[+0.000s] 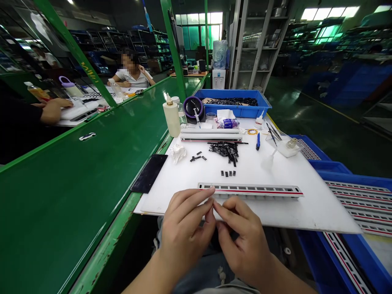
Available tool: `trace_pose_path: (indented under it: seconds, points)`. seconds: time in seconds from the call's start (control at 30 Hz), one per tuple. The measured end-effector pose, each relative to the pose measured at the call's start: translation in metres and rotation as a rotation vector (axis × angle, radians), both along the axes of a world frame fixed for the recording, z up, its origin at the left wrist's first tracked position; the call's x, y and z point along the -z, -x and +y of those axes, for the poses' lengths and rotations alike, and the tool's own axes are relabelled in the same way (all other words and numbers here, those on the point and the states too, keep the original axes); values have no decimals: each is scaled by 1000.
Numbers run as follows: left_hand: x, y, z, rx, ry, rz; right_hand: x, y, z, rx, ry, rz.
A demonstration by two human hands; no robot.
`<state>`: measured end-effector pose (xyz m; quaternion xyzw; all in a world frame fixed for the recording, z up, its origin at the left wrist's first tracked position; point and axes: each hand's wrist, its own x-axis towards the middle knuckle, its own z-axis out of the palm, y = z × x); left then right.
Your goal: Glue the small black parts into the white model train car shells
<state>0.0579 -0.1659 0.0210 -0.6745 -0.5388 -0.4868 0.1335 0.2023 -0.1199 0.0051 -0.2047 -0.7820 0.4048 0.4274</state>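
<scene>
My left hand (188,228) and my right hand (243,237) meet fingertip to fingertip at the front edge of the white board. Both are pinched closed; whatever is between the fingers is hidden or too small to make out. Just beyond them lies a white model train car body (254,189) with a red stripe and a row of dark windows. Several small black pieces (228,173) stand in a short row behind it. Farther back is a heap of black plastic pieces (225,151), with a few loose black pieces (197,157) to its left.
Another train car shell (211,137) lies behind the heap. A glue bottle (171,116), blue cutter (258,141), tweezers (271,132) and crumpled tissue (178,153) are around the board (306,212). Blue trays with train shells (361,200) stand right. A co-worker (131,71) sits across the green bench (76,171).
</scene>
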Motion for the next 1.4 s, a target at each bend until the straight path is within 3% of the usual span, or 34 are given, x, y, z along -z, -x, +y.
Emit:
trace_pose_path:
  seconds: [0.23,0.43,0.53,0.63,0.77,0.83,1.03,1.17,1.4]
  points:
    - [24,2,-22,-151,-95,41,18,11,-20,-47,-126,-64]
    - [39,31,-28,-198,27,-23,12,6,-19,-104,-40,-60]
    - [47,51,-28,-269,165,-47,10,-8,-5,6,-57,-25]
    - [55,61,-26,-300,270,-17,14,-28,18,155,-178,-37]
    - [64,61,-21,-194,337,52,25,-56,51,375,-453,-145]
    - [67,59,-17,-148,317,71,29,-65,63,399,-531,-237]
    - [72,62,-6,-159,212,22,39,-66,81,259,-606,-535]
    - [69,69,-9,-199,173,-54,41,-60,90,326,-646,-618]
    - [59,81,-17,-244,284,-101,49,-54,98,411,-657,-634]
